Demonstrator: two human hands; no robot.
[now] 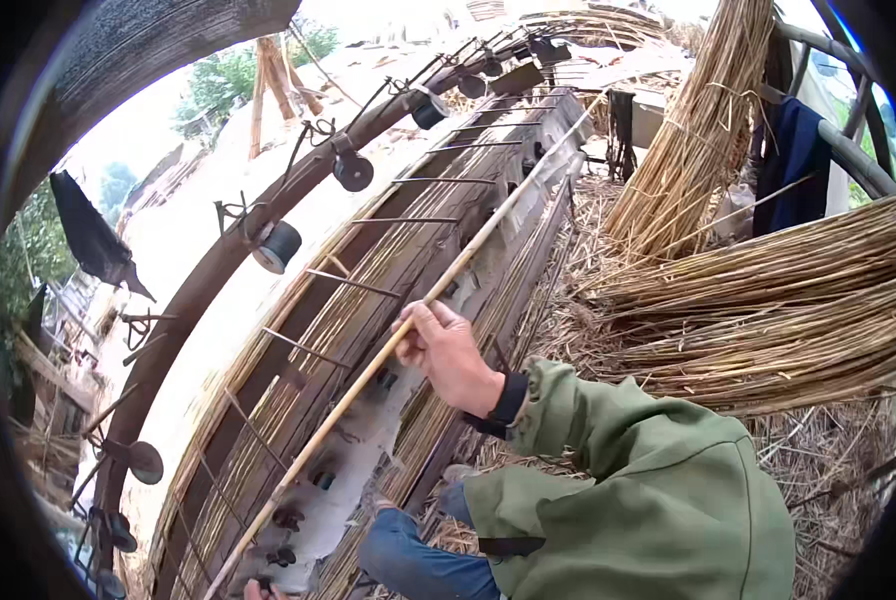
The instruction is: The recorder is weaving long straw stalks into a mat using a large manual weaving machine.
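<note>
Lengthwise over the frame (423,262), from its near end toward its far end: one slim pale pole (373,369). Right hand (452,356) pinches it near mid-length, thumb against fingers. Left hand (260,592) cut off beside its near end; grip cannot be told. Judged light, fairly stiff, smooth, likely to flex; best held mid-length, for balance.

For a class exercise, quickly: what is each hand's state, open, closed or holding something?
Left hand: only part shows at the lower edge; its grip cannot be told.
Right hand: closed, holding the long stick.
</note>
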